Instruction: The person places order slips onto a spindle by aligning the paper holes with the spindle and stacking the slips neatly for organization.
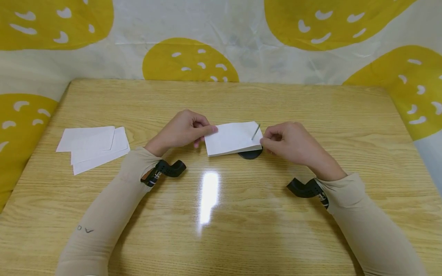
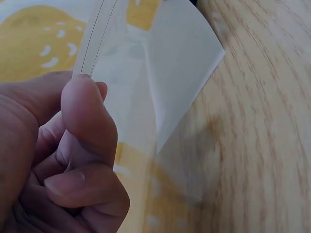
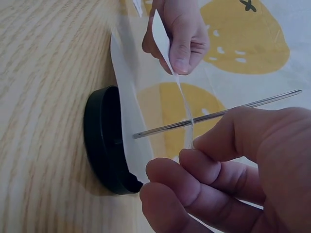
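A white paper slip (image 1: 228,140) spans the space between my two hands. My left hand (image 1: 186,128) pinches its left end between thumb and fingers. On the other side, my right hand (image 1: 293,143) pinches the right edge, close beside a bill spike. The thin metal rod (image 3: 218,114) of the spike passes through the held slip near that edge. Lower on the rod, near the round black base (image 3: 97,141), sits another white slip (image 3: 127,121). In the head view the held slip covers most of the base.
Several white paper slips (image 1: 93,145) lie overlapping at the left of the wooden table (image 1: 255,230). Behind the table's far edge hangs a white sheet (image 1: 248,46) with yellow shapes. A small black camera is strapped at each wrist.
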Available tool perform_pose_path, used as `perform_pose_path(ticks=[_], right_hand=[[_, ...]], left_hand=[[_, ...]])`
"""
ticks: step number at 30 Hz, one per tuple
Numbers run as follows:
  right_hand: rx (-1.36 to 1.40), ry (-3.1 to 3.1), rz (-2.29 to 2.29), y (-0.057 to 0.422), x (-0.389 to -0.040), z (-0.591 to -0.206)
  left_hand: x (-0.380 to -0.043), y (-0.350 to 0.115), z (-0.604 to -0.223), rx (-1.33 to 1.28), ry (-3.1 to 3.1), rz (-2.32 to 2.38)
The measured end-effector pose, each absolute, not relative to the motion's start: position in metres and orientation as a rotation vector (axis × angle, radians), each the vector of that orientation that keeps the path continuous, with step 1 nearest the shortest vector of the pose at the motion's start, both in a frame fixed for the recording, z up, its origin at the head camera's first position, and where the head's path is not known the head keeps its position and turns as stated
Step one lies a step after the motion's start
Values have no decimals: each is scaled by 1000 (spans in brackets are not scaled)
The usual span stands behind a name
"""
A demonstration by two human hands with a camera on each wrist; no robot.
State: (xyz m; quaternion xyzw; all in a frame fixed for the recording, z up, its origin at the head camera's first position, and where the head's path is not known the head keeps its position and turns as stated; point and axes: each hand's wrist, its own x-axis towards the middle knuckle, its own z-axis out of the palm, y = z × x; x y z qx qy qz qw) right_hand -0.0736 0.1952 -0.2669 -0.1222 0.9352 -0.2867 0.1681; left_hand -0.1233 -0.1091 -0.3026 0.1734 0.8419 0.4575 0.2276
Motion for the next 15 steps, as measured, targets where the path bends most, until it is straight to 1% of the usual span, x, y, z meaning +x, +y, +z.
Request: perform_pose_path(ticks=[15], right_hand=[[-385,2657,-769,196,-76,-278]], left_hand=[[-127,-106,-311,539,2378,1162]])
